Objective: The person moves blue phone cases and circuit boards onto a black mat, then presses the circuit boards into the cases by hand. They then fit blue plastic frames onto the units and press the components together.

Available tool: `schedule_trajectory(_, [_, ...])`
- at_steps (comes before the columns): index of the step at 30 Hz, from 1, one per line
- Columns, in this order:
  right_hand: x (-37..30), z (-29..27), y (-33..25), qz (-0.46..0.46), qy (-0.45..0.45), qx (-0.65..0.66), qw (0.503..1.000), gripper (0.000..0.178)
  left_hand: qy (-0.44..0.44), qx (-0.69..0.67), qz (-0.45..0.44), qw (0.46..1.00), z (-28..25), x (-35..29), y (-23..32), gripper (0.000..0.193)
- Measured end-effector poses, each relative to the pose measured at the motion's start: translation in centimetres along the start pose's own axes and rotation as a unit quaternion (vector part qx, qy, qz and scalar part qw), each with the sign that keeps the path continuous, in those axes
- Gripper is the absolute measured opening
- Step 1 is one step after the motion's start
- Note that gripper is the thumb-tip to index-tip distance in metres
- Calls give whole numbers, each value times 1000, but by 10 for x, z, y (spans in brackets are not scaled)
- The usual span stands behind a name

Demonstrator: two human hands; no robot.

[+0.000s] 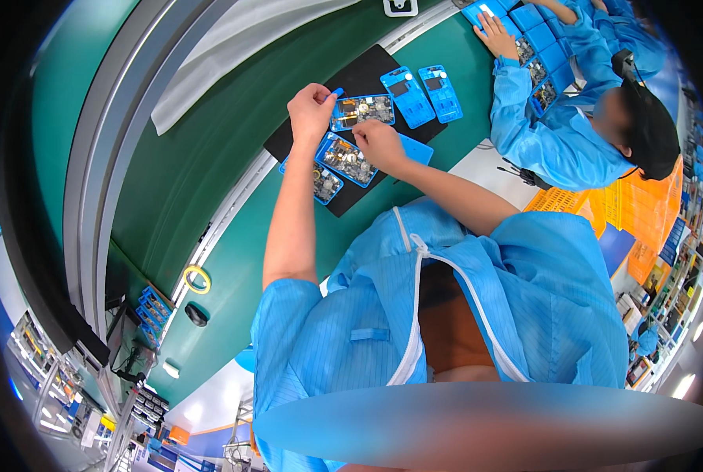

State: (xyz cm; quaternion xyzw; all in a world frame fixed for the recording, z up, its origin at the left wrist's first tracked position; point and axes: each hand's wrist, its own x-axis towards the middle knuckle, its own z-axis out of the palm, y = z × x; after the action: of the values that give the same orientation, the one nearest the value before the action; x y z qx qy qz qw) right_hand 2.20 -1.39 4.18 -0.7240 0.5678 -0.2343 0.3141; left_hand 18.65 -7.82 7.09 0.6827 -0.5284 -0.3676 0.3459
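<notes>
Blue frames hold packed circuitry: one unit (pixel 373 109) lies on my black mat (pixel 377 66), with two more open units (pixel 348 160) below it. The upper one shows grey parts inside its blue rim and an orange-gold patch at left. My left hand (pixel 309 112) pinches a small blue piece (pixel 337 93) by its upper left corner; my right hand (pixel 378 145) curls at its lower edge, whether gripping anything I can't tell. Two covers (pixel 409 97) lie to its right.
</notes>
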Motion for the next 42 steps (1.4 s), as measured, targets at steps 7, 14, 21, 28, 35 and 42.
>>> schedule_trajectory(7, [25,6,-6,-28,7,-5,1000,14,-1,-7,-6,1000,0,2,1,14])
schedule_trajectory(14, [25,15,-11,-106,-25,-112,988,14,0,-4,-18,1000,-2,2,4,14])
schedule_trajectory(21, [41,24,-15,11,-29,-93,995,22,-2,-6,-17,1000,-1,0,7,14])
schedule_trajectory(28, [47,19,-21,81,-60,-74,992,18,3,-2,-7,1000,-2,1,2,15])
schedule_trajectory(35, [44,23,-22,91,-23,-69,993,14,0,-5,-14,1000,-1,1,7,15])
schedule_trajectory(42, [47,26,-24,124,-32,-59,990,12,4,-3,-5,1000,-2,2,6,14])
